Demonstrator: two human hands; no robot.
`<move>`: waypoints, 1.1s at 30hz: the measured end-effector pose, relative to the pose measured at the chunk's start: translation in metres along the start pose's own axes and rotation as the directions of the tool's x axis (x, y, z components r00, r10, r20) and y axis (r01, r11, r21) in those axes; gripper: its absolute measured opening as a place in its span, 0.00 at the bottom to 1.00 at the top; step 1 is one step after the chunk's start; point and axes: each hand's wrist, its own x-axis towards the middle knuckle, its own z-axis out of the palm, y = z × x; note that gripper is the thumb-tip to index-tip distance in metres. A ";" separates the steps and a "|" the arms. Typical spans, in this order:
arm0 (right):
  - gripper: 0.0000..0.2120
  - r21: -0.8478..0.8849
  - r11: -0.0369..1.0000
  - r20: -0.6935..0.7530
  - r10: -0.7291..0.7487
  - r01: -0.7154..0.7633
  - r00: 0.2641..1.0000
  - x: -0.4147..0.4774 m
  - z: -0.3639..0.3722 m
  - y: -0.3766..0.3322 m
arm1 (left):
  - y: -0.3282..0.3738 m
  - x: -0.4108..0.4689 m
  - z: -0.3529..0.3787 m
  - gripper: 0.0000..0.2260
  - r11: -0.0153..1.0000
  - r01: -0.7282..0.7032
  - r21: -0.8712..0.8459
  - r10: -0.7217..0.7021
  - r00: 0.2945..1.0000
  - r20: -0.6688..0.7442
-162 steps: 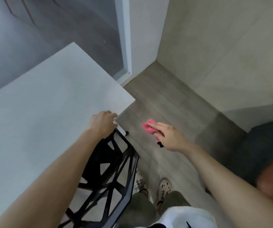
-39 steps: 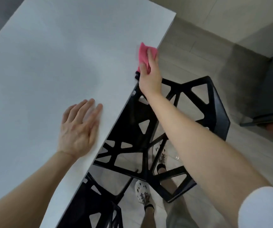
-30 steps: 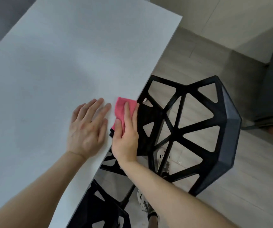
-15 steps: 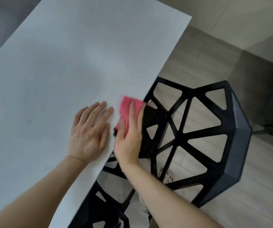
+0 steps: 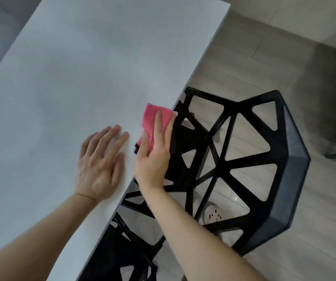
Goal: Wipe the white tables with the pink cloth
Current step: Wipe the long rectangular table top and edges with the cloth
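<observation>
Our left hand [image 5: 100, 165] stays flat and relaxed on the white desk [image 5: 82, 78], bracing us. Our right hand [image 5: 153, 159] presses the pink cloth [image 5: 155, 116] onto the desk's near edge with straight fingers, above the black chair [image 5: 264, 159]. Within 1 second the cloth has slid slightly forward along that edge, so we judge another edge stroke is underway.

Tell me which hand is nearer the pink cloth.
Right. The right hand presses the pink cloth onto the white table at its edge; the left hand lies flat on the table beside it, not touching the cloth.
</observation>
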 end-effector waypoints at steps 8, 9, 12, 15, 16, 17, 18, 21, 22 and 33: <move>0.26 -0.020 0.995 0.174 -0.094 0.099 0.980 0.051 -0.033 0.009 | -0.002 0.001 0.000 0.22 1.000 -0.014 0.001 0.014 1.000 0.007; 0.25 -0.031 0.996 0.118 -0.076 0.080 0.990 0.079 -0.030 0.006 | -0.001 0.002 0.000 0.22 1.000 -0.014 0.004 0.014 1.000 0.009; 0.25 -0.019 0.999 -0.021 -0.032 0.031 0.999 0.120 -0.019 -0.004 | -0.003 0.002 0.001 0.21 1.000 -0.016 0.013 0.016 1.000 0.009; 0.26 -0.006 1.000 -0.073 -0.021 0.020 0.997 0.065 -0.002 -0.007 | -0.004 0.004 0.002 0.21 0.999 -0.027 0.018 0.027 1.000 -0.001; 0.27 0.008 1.000 -0.058 -0.014 0.014 0.998 0.030 0.002 -0.005 | -0.005 0.004 0.002 0.20 0.999 -0.028 0.018 0.029 1.000 -0.007; 0.27 0.037 0.999 -0.024 -0.009 0.010 1.000 -0.008 0.005 -0.002 | -0.005 0.004 0.003 0.20 0.999 -0.030 0.015 0.030 1.000 -0.010; 0.27 0.076 0.997 0.023 -0.009 0.008 1.000 -0.045 0.005 0.001 | -0.005 0.003 0.004 0.20 0.999 -0.031 0.009 0.031 0.999 -0.011; 0.27 0.150 0.988 0.186 -0.004 -0.024 0.983 -0.107 -0.004 0.006 | -0.008 -0.001 0.005 0.19 1.000 -0.021 -0.016 0.021 0.999 -0.026; 0.27 0.145 0.989 0.229 -0.009 -0.025 0.973 -0.105 -0.009 0.004 | -0.008 -0.003 0.003 0.18 1.000 -0.012 -0.027 0.011 0.999 -0.038; 0.28 -0.048 0.998 -0.007 0.035 -0.035 0.999 -0.196 0.037 -0.003 | -0.043 -0.210 -0.062 0.20 0.992 -0.125 0.005 0.123 0.984 0.127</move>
